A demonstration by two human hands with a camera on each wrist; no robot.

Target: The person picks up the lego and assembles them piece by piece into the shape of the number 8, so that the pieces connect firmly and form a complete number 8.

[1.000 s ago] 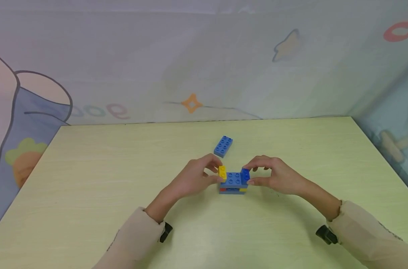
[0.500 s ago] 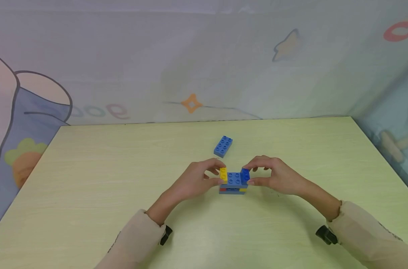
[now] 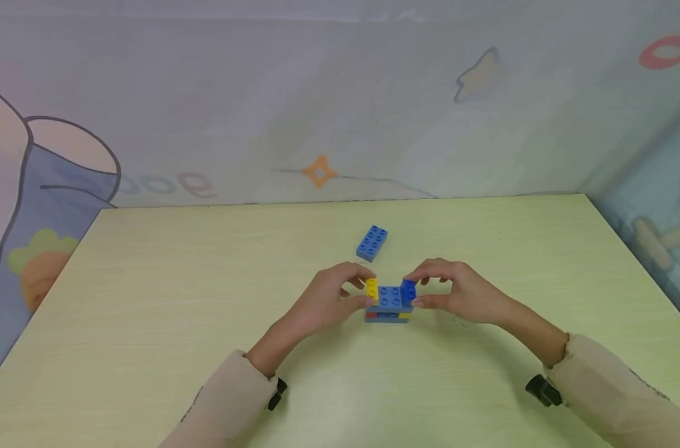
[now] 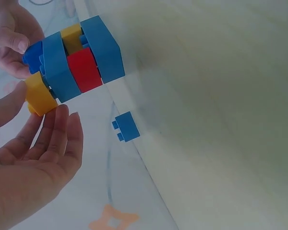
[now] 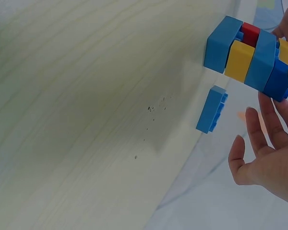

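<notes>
A small stack of toy building bricks stands on the table. Its upper light blue brick (image 3: pixel 389 300) lies over a red brick (image 4: pixel 85 70) at the left end and a yellow brick (image 5: pixel 239 61) at the right end, with another light blue brick (image 4: pixel 102 49) at the bottom. My left hand (image 3: pixel 334 300) pinches a small yellow brick (image 3: pixel 371 290) at the stack's top left, thumb in front, fingertips behind. On the top right sits a dark blue brick (image 3: pixel 409 292), which my right hand (image 3: pixel 457 292) pinches between thumb and fingers.
Behind the stack a loose light blue brick (image 3: pixel 371 243) lies at a slant, studs up. A printed cloth (image 3: pixel 222 112) hangs along the table's far edge. Dark specks (image 5: pixel 150 109) dot the table near the right hand.
My left hand has shifted slightly right with the small yellow brick, bringing it into line over the stack's left end. My right hand keeps its hold on the dark blue brick.
</notes>
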